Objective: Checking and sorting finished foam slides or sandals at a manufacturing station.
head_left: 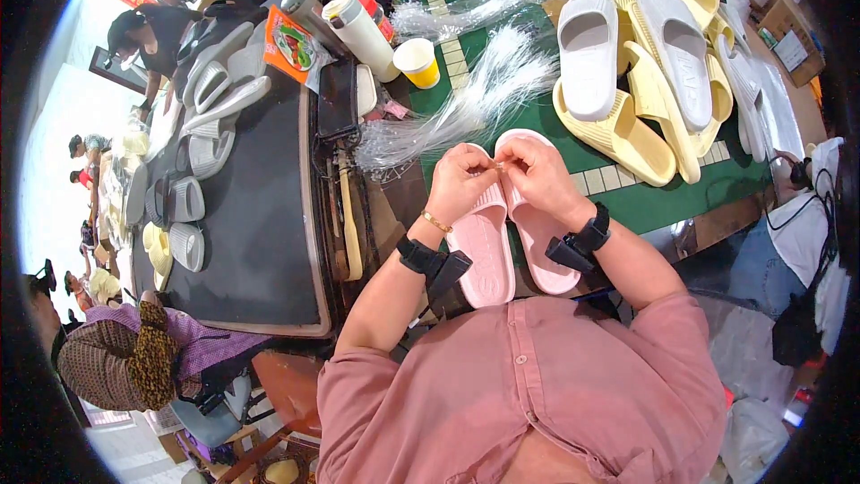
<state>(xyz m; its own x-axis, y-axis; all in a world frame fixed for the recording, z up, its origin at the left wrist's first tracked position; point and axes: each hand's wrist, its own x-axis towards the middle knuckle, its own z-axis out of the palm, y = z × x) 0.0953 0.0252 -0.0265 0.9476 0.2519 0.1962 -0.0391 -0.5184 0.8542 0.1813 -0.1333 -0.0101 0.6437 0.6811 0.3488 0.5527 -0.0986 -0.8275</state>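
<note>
Left hand (459,181): fingers pinched shut at the toe of the pink slide sandals (502,233), thumb and forefinger meeting the other hand's.
Right hand (537,177): likewise clenched to a fine pinch; what the tips hold is too small to tell, possibly a clear plastic tie.
Pink pair: lies side by side directly under both hands on the green surface (663,197), probably held together for joining.
Clear plastic strands (475,103): bundled just beyond the hands, within reach.
Cream and white slides (627,81): heaped beyond the right hand.
Yellow cup (419,63): beyond the left hand.

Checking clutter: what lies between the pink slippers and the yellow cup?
In the head view, a bundle of clear plastic strands lies between the pink slippers and yellow cup.
</note>
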